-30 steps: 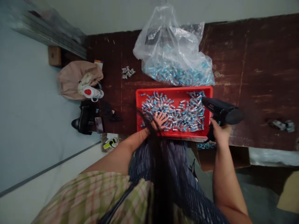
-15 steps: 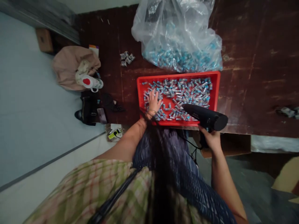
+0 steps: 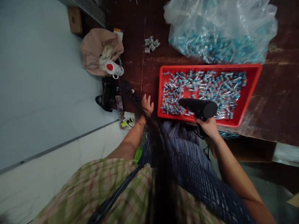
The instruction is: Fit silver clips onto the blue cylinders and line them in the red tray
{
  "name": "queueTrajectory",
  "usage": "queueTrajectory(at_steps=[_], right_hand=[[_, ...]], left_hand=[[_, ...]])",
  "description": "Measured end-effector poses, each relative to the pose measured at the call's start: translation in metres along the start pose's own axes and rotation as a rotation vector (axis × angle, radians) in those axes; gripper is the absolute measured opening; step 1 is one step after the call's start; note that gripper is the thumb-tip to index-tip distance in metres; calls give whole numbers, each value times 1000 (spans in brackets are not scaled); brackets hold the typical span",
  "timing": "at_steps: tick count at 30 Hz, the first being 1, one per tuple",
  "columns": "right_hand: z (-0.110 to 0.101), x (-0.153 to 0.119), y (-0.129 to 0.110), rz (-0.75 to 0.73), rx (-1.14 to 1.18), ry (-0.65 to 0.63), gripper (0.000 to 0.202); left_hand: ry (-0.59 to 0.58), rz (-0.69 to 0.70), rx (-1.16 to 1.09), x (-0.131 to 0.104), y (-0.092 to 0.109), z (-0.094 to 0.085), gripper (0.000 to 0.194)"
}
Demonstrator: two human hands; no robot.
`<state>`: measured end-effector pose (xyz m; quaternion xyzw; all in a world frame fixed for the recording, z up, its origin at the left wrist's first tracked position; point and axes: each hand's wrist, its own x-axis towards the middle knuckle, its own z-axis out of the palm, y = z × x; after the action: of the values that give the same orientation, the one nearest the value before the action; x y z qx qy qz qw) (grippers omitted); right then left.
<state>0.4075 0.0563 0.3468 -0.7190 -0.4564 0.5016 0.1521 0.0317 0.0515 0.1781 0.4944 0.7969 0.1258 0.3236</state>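
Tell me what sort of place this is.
Likely a small workshop, judging by the worn dark table, the red tray of loose blue-ended pieces and the large filled plastic bag behind it.

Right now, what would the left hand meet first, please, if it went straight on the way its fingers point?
The left hand would probably meet the small white pieces farther back on the tabletop, though its height is unclear.

Plastic bag point(image 3: 221, 37) blocked the way beyond the red tray point(image 3: 249, 96). Black blower point(image 3: 198, 107) overhung the tray's near rim. Passage: worktop point(image 3: 277, 99) right of the tray; left of it, left hand point(image 3: 148, 105) obstructed the near end.
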Motion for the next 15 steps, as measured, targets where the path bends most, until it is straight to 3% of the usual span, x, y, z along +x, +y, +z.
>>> queueTrajectory(at_steps=[2,7,12,15], right_hand=[[2,-1,-3,-22,-29,-66,40],[12,-1,-24,-10,-1,79,51],[30,-1,-38,-33,-55,-130,46],[47,1,-40,-64,-38,-11,43]], left_hand=[[-9,13,-12,-9,-12,3,66],[-53,13,-4,-26,-34,2,65],[-53,45,-31,-25,-43,-10,62],[-34,55,-31,-26,-43,-17,61]])
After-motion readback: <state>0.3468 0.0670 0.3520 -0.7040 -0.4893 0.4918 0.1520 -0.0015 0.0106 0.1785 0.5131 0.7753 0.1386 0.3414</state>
